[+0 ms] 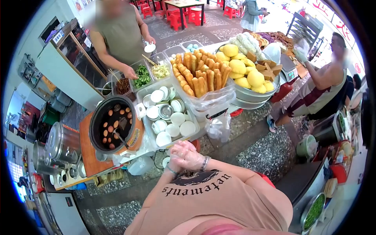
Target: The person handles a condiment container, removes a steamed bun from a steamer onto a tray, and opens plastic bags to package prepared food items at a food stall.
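In front of my chest my left hand (175, 161) and my right hand (191, 159) are clasped together, both in thin clear plastic gloves. Their fingers are folded against each other, and no object shows in them. Just beyond them stands a clear plastic tub (198, 124) holding stacked white bowls (163, 138) and saucers. To the left, a dark pot (92, 129) contains brown eggs (110, 129) in dark liquid, with a ladle (121, 139) leaning in it. Fried dough sticks (200, 83) stand upright in a plastic-lined container behind the tub.
Yellow buns (255, 78) fill a round steamer (250, 96) at the right. Across the counter, a person (121, 35) holds a white saucer (149, 47) and reaches toward chopped greens (142, 76). Another person (323, 78) stands by a scale (289, 69). Metal pots (64, 143) stand at left.
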A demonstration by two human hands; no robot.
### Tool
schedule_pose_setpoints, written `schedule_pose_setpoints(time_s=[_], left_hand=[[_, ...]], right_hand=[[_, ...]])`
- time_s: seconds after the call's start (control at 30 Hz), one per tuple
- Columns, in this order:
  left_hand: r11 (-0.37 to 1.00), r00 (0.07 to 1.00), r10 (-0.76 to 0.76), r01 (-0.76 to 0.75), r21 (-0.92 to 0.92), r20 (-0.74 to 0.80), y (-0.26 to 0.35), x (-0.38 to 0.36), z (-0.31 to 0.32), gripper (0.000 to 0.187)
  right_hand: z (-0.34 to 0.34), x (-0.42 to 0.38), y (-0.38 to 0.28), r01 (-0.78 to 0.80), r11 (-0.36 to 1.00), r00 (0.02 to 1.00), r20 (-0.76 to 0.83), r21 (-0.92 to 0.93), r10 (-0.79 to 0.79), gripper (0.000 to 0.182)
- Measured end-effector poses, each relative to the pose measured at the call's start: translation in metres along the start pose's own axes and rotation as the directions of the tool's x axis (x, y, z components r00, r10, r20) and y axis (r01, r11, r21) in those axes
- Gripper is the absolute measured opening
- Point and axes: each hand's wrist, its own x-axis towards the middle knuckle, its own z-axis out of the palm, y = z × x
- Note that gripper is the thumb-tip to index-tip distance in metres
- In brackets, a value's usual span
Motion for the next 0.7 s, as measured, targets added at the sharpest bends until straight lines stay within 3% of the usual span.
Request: schedule_pose_setpoints(time_s=[0.27,0.33,0.53,0.6,0.7], left_hand=[[1.0,1.0,0.019,-0.019,0.01,-0.019,-0.001,0.001,-0.001,0.024],[1.0,1.0,0.01,-0.011,-0.02,-0.022,-0.001,0.001,-0.001,0.024],[0.993,0.997,0.041,-0.048,-0.107,-0.068,-0.016,0.0,-0.004,0.025],[1.0,1.0,0.026,-0.026,0.012,-0.012,-0.026,0.003,-0.009,0.026],[0.999,0.999,0.038,-0.038,-0.012,-0.028,-0.023,-0.001,-0.005,0.025]], right_hand=[[-0.006,-0.002,-0.01,-0.1,0.991,0.995,0.02,0.083,0.099,0.031],[-0.003,-0.002,-0.008,-0.071,0.995,0.997,-0.03,0.069,0.074,0.03],[-0.008,0.0,-0.012,-0.119,0.984,0.993,0.026,0.131,0.116,0.031],[-0.007,-0.001,-0.011,-0.106,0.989,0.994,0.012,0.105,0.105,0.032],[-0.006,-0.001,-0.009,-0.091,0.994,0.996,0.009,0.063,0.091,0.032]])
